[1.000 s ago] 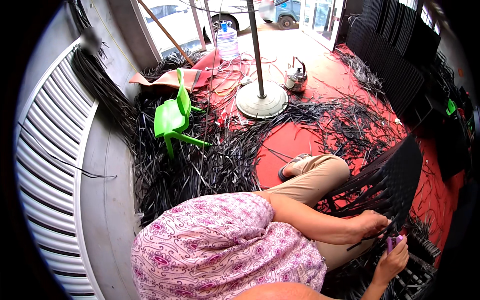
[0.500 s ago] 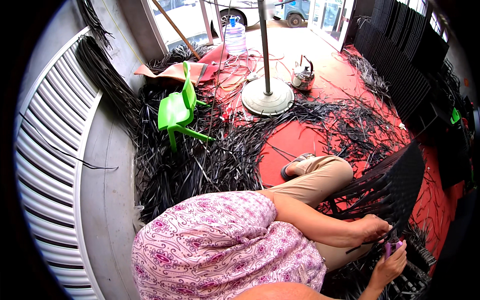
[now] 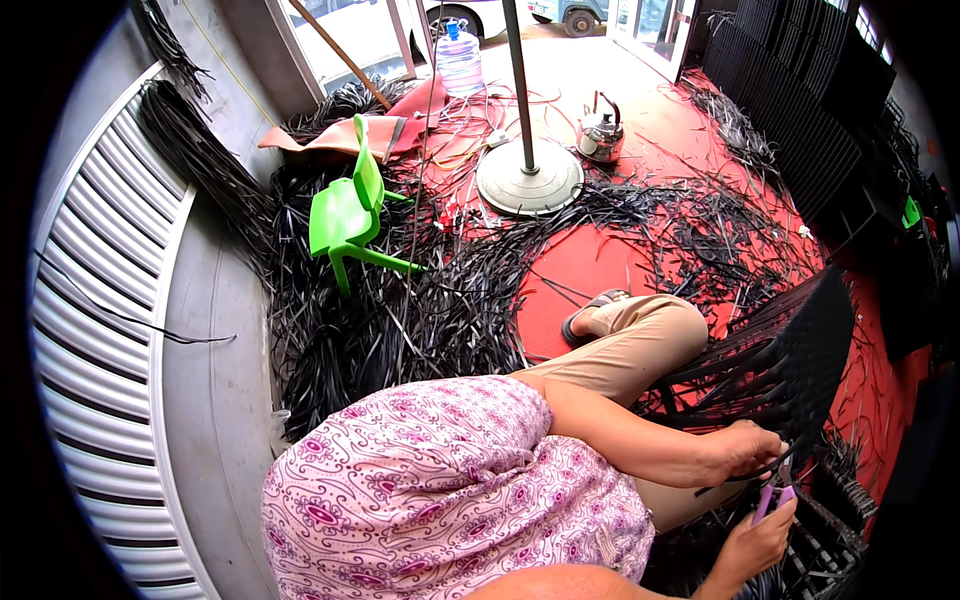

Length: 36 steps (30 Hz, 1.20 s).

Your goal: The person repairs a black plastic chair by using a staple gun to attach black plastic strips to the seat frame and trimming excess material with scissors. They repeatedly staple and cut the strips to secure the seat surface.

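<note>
The blades of the purple tool [image 3: 768, 500] are too small to see clearly. The right hand [image 3: 757, 540] covers its handle. The left hand [image 3: 742, 452] hides part of the black woven panel [image 3: 800, 365]. The lower edge cuts off the right forearm.

She wore a loose pink short-sleeved cotton top [image 3: 450, 490] printed all over with darker magenta paisley swirls and small flowers. Below it were plain tan trousers [image 3: 630, 345], and 1 dark open sandal [image 3: 590, 312] showed on a foot. Both forearms were bare, with no visible rings or watch.
</note>
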Each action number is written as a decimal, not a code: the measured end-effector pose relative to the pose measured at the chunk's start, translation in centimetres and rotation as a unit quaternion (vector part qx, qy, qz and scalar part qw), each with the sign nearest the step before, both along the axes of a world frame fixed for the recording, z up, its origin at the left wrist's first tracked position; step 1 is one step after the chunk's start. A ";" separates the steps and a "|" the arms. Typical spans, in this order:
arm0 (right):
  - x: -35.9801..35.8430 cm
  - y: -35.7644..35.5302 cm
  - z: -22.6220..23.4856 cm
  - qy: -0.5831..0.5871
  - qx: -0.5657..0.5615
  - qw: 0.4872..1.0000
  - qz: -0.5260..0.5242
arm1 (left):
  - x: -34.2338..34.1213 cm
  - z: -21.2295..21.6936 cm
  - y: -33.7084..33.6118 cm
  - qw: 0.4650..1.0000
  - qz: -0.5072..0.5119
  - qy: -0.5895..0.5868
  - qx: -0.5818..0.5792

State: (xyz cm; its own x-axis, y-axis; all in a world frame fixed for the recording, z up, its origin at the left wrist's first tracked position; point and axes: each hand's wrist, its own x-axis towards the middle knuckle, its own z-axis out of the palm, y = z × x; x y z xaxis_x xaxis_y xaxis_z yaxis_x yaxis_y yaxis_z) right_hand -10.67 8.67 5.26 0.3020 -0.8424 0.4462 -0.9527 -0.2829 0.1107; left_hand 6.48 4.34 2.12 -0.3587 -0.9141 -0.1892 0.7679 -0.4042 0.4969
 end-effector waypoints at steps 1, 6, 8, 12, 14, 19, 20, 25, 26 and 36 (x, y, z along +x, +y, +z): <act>0.4 0.1 -0.2 -0.022 -0.003 1.000 0.006 | -0.4 -0.3 -0.3 1.000 0.011 0.020 0.000; 3.1 2.8 0.5 -0.020 0.026 0.994 -0.106 | -0.9 -0.3 -0.2 0.999 -0.005 0.041 0.022; 4.6 3.1 1.6 0.003 -0.029 0.998 -0.065 | -0.4 0.0 0.0 0.999 -0.007 0.029 0.017; 5.9 3.9 0.2 -0.025 -0.025 0.991 -0.130 | 0.8 0.8 0.6 1.000 -0.009 0.007 -0.005; 7.2 5.0 0.7 -0.096 0.009 0.983 -0.157 | 0.3 0.9 0.8 1.000 -0.016 -0.009 0.014; 5.7 7.9 -0.7 -0.196 0.055 0.964 -0.170 | -0.7 -0.4 1.8 0.999 -0.049 -0.006 -0.008; 5.2 8.1 -0.8 -0.206 0.080 0.959 -0.176 | -1.2 0.1 2.7 0.997 -0.073 0.000 0.016; 3.6 9.0 -0.6 -0.334 0.151 0.920 -0.140 | -0.4 -1.6 2.5 0.976 0.005 -0.156 -0.150; 2.6 9.0 -0.9 -0.327 0.131 0.927 -0.127 | 0.2 -1.7 2.3 0.970 0.020 -0.208 -0.128; 1.3 9.3 4.9 -0.733 0.167 0.641 0.151 | -1.0 -0.7 5.1 0.855 0.001 -0.375 -0.358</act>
State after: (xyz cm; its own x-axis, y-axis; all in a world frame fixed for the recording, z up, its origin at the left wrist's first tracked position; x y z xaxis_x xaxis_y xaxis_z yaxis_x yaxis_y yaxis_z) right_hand -9.40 17.98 10.14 -0.0638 -0.9671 0.2462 0.1416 -0.2529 -0.9571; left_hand 5.50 9.43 1.38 -0.3803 -0.8924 0.2428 0.1256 0.2103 0.9695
